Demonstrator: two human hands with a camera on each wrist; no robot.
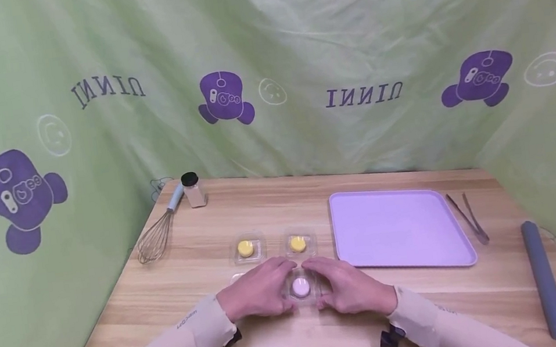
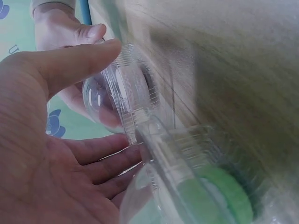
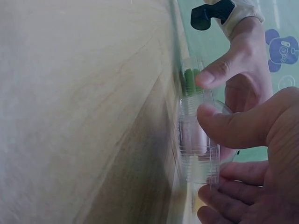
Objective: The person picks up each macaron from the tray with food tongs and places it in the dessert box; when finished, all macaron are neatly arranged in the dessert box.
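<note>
A clear plastic box (image 1: 294, 299) with a domed lid and a round pink macaron (image 1: 301, 287) inside sits low over the table between the two hands. My left hand (image 1: 262, 290) holds its left side, thumb at the near corner and fingers at the far one. On the opposite side my right hand (image 1: 351, 287) holds it the same way. Close by the left hand stands another clear box with a green macaron (image 2: 226, 193), mostly hidden behind that hand in the head view. Two boxes with yellow macarons (image 1: 246, 248) stand just beyond the hands.
To the right lies a purple tray (image 1: 396, 228), with tongs (image 1: 469, 221) beside it and a grey-blue rod (image 1: 545, 282) farther right. A whisk (image 1: 159, 233) and a black-capped jar (image 1: 194, 190) are at the back left. Green curtains (image 1: 273, 139) surround the table.
</note>
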